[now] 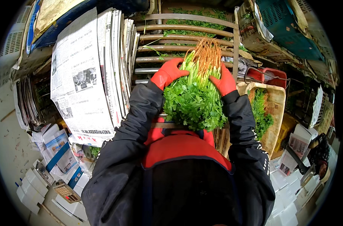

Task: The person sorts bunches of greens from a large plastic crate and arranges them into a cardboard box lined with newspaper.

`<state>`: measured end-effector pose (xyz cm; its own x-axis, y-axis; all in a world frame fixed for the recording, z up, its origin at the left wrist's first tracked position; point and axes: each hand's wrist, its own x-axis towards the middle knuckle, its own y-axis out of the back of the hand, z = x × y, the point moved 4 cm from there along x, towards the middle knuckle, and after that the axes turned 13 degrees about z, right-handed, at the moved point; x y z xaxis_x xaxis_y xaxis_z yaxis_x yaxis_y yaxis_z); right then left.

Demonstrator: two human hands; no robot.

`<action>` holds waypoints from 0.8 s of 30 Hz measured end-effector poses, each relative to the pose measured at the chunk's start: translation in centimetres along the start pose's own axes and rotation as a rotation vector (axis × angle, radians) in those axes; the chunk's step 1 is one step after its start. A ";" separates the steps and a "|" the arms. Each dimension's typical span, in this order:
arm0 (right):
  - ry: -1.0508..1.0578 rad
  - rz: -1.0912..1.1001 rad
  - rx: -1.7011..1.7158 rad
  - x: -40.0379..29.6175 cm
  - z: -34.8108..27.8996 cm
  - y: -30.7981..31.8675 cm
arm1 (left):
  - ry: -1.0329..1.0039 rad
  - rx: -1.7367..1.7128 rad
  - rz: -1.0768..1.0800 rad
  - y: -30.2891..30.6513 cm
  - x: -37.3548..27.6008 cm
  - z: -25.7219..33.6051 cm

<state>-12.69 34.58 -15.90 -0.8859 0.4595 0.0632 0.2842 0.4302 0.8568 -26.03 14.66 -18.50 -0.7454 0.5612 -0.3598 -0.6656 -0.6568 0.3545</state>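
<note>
Between my two hands lies a large bunch of coriander (194,104), its leaves towards me and its orange-brown roots (208,55) pointing away. My left hand (169,73), in a red rubber glove, clasps the stems from the left. From the other side my right hand (225,80), gloved the same way, presses against the stems with its thumb across them. Under the bunch is a rack of metal bars (185,27). A thick stack of newspapers (81,67) rests on the rack's left part, close to my left forearm.
To the right stands a pale plastic crate (276,104) with more coriander (262,113) in it. A red basket (274,75) sits behind that. Teal crates (287,28) line the far right. A digital scale (66,192) and white foam boxes (33,189) are at lower left.
</note>
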 end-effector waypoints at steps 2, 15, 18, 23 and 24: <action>0.039 -0.076 -0.123 0.5 -0.3 1.4 | -0.026 0.070 0.089 -0.5 -0.7 -0.2; -0.518 -0.331 0.640 3.5 -5.7 -4.5 | -0.012 -0.213 -0.062 0.3 -1.8 -0.5; -0.617 -0.363 0.717 2.9 -4.8 -3.9 | 0.004 -0.208 -0.129 0.3 -1.4 -0.9; -0.577 -0.397 0.686 3.8 -6.2 -3.4 | 0.030 0.027 -0.015 0.0 -1.5 -0.1; -0.540 -0.399 0.592 4.0 -6.8 -3.4 | 0.005 0.096 0.068 -0.2 -1.7 0.5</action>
<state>-19.67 29.67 -15.12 -0.7088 0.4289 -0.5600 0.2670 0.8980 0.3497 -24.63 14.04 -17.50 -0.7891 0.5143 -0.3359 -0.6140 -0.6419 0.4594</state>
